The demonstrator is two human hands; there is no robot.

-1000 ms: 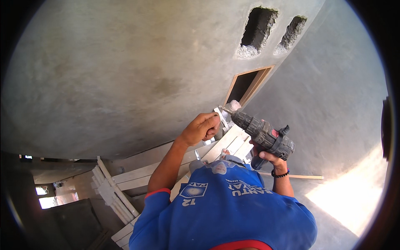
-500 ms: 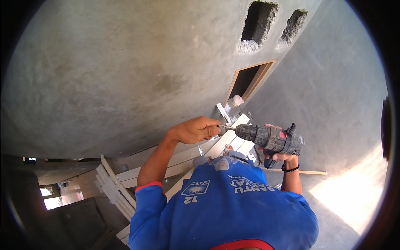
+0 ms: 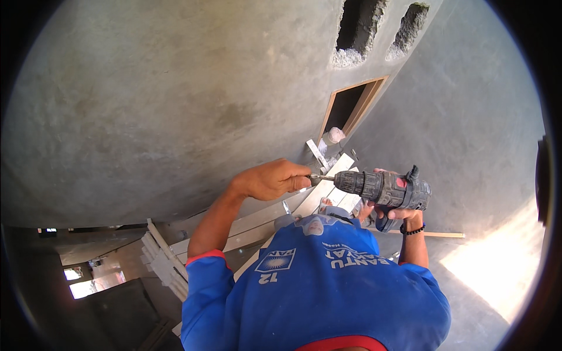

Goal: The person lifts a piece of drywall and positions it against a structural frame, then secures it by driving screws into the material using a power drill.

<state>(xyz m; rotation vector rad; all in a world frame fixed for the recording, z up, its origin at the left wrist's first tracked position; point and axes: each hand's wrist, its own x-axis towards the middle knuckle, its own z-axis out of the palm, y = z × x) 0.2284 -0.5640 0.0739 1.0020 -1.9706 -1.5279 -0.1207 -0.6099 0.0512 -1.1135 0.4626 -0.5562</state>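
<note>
A dark, dusty cordless drill (image 3: 383, 188) lies level in front of my chest, its chuck toward the left. My right hand (image 3: 405, 215) is wrapped round its grip, partly hidden by the drill's body. From the chuck a thin metal bit (image 3: 328, 178) reaches toward my left hand (image 3: 275, 179). The thumb and fingers of that hand are pinched together at the bit's tip, over a small metal piece. Whether this is a screw or the end of the bit itself I cannot make out.
A grey plastered wall (image 3: 146, 117) with a rough-edged hole (image 3: 366, 29) and a wood-framed opening (image 3: 357, 105) rises ahead. Pale planks (image 3: 316, 196) lie below my hands, near my feet. More long boards (image 3: 167, 257) are stacked at the left. Sunlight falls on the floor (image 3: 492, 269) at the right.
The drill and my right hand have shifted slightly to the right. My left hand keeps its pinch at the bit's tip. The view has tilted a little.
</note>
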